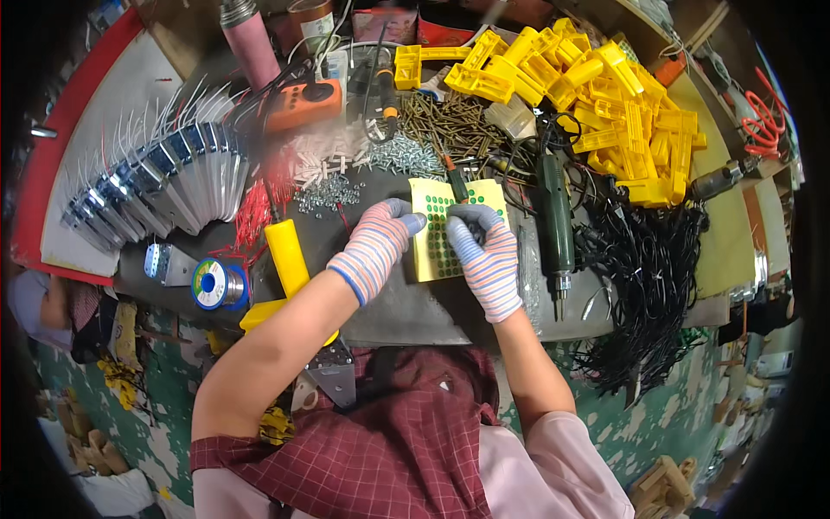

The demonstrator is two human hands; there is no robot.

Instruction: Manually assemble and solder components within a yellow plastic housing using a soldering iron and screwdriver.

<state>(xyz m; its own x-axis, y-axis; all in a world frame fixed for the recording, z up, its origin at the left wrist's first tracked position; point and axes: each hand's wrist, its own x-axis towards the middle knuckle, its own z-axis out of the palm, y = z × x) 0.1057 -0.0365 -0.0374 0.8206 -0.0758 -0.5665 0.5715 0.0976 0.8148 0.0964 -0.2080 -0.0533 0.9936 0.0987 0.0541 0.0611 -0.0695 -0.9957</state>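
Observation:
A yellow sheet of round green stickers (439, 255) lies on the dark bench in front of me. My left hand (378, 246), in a striped glove with grey fingertips, is closed at the sheet's left edge, thumb over it. Above the sheet's right half, my right hand (488, 259), gloved alike, has thumb and forefinger pinched together; whatever is between them is too small to make out. Just beyond those fingers, a thin tool with an orange and black handle (456, 180) reaches the sheet's top. A yellow plastic housing (288, 258) stands beside my left forearm.
Left are a row of metal plates with wires (164, 177) and a solder spool (220, 284). Screws (450, 121) and white parts (320, 160) are heaped behind. To the right lie an electric screwdriver (555, 216), black cables (644, 277) and piled yellow housings (635, 130).

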